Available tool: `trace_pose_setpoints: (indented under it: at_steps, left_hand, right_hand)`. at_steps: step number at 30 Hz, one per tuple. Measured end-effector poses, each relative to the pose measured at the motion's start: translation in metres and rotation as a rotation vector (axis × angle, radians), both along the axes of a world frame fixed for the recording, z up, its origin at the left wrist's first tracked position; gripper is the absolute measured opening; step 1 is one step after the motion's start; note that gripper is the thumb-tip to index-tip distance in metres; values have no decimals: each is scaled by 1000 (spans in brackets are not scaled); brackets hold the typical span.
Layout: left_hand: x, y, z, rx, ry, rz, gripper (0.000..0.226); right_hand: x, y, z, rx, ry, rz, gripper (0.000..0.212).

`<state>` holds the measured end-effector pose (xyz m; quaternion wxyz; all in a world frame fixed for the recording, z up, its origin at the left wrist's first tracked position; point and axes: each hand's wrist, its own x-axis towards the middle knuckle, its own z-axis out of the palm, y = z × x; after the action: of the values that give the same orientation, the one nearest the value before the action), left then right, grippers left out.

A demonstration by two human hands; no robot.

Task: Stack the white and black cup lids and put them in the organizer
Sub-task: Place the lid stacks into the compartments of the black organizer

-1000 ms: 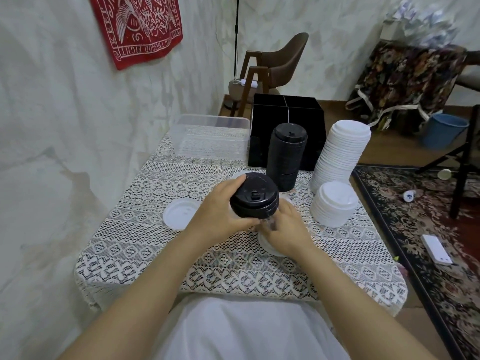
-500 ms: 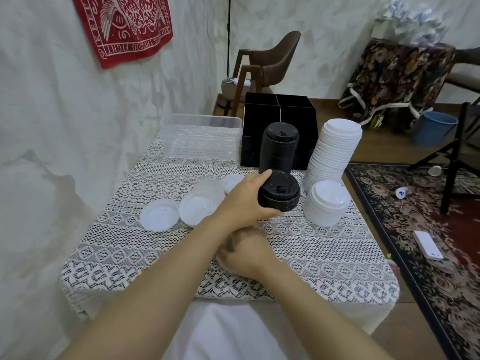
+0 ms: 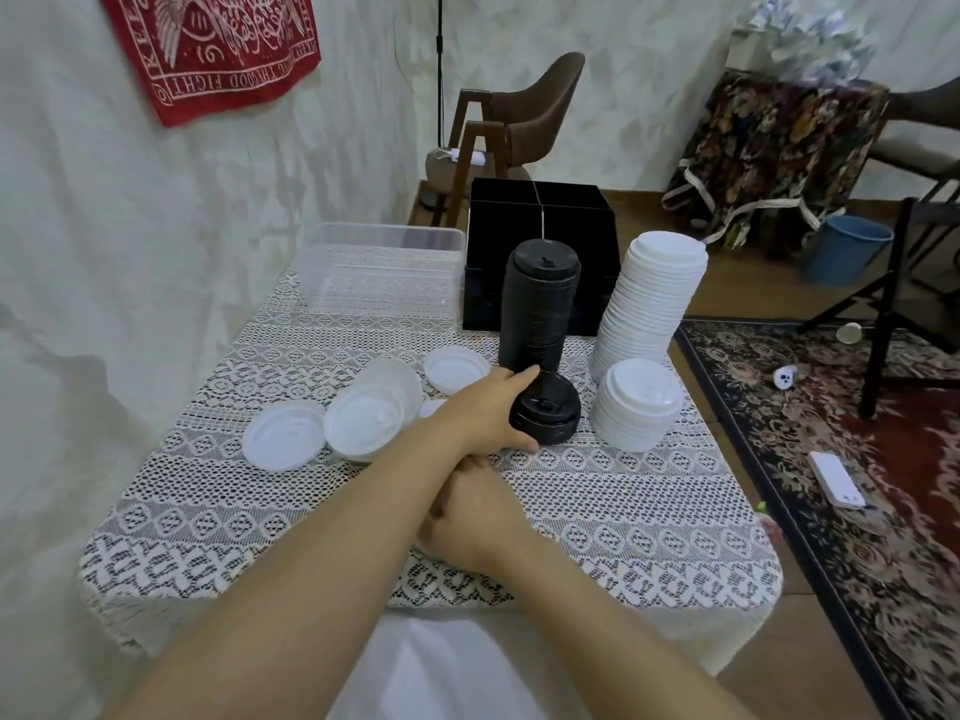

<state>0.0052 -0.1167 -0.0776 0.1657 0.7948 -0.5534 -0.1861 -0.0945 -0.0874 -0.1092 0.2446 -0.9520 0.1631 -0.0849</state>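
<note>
Now left hand (image 3: 488,414) around short black lid stack (image 3: 551,410), right hand (image 3: 475,522) grip unclear.

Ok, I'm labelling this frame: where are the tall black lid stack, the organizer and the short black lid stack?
tall black lid stack (image 3: 539,304), head view, middle of its side.
organizer (image 3: 484,262), head view, front wall left of the tall stack.
short black lid stack (image 3: 553,410), head view, top lid's face.

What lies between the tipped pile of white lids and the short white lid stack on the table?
In the head view, the left hand and the short black lid stack that it grips lie between them.
</note>
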Motion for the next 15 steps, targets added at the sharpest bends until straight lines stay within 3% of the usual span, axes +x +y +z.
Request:
trace_pose_setpoints:
  at_steps: [9,15]
  left_hand:
    - [-3,2,4,33,-24,-21,112]
    - [-6,60,25,-367,10,158,55]
  right_hand:
    - [-5,0,3,-9,31,52,66]
    - [-18,-7,8,155,-62,19,40]
